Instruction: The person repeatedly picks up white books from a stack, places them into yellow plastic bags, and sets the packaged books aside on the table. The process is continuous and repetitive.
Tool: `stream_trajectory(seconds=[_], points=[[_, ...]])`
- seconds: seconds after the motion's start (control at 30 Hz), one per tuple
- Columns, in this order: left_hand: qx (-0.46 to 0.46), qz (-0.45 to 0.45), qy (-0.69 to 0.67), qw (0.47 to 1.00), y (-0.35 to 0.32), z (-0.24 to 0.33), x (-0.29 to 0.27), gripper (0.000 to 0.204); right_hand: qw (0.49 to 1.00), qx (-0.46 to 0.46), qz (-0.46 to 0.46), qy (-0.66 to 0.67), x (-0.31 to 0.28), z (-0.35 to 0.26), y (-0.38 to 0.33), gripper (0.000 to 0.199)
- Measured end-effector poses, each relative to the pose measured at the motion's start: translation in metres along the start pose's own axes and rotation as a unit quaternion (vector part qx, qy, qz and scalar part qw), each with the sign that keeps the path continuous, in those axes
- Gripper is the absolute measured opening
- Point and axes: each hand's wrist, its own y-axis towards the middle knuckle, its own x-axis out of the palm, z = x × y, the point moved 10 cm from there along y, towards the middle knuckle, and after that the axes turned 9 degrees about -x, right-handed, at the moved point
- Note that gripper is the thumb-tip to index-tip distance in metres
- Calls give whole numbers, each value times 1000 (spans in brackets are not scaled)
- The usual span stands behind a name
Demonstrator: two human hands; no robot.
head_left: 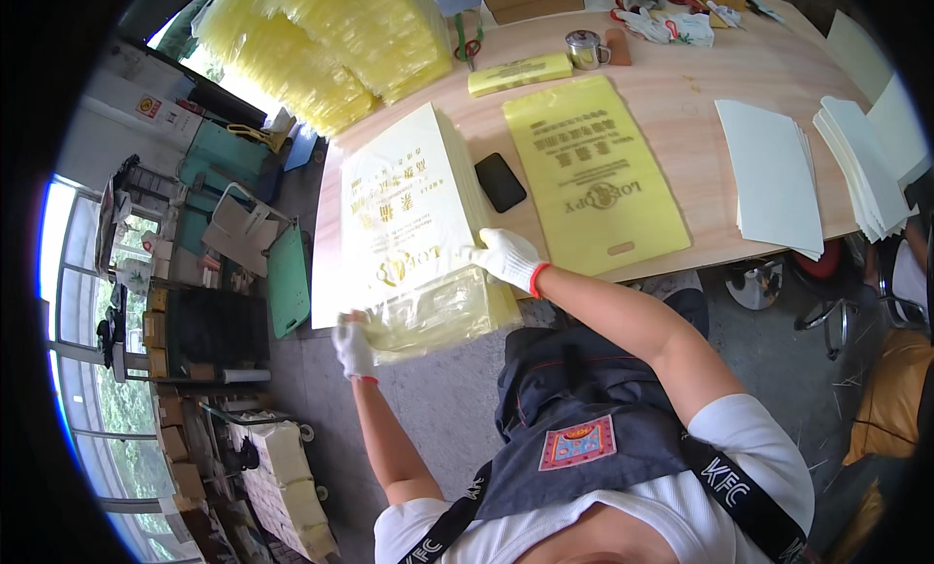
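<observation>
A thick stack of white sheets lies at the table's near left edge, covered by a clear printed plastic bag. The bag's crumpled yellowish end hangs over the near edge. My left hand, in a white glove with a red cuff, is closed at the bag's left corner; its fingertips are slightly blurred. My right hand, gloved alike, is closed on the bag along the stack's right side, its fingers partly hidden. To the right lies a flat yellow printed bag with a handle slot.
A black phone lies between the stack and the flat bag. Behind are a folded yellow bag, a metal mug, scissors and a tall pile of yellow bags. White sheets lie at right.
</observation>
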Motion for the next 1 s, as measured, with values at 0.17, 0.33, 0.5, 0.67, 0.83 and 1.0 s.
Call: stream_trajectory(seconds=[0.17,0.33,0.5,0.67,0.83,1.0], points=[[-52,-58,-84,993,-16,-89,25,36,997,-60,19,-48,0,22,-38,55],[-248,-264,-33,932,-135,-246,124,27,992,-94,-83,-26,27,109,-110,22],[188,-509,140,829,-296,-70,286,21,991,99,-86,0,-4,189,-172,21],[354,-436,325,760,-335,-26,409,23,992,117,-20,44,-26,192,-197,22],[376,-453,414,694,-325,-59,452,17,990,117,25,69,-39,189,-217,20],[361,-484,367,708,-320,-36,454,13,962,61,166,210,-99,198,-198,23]])
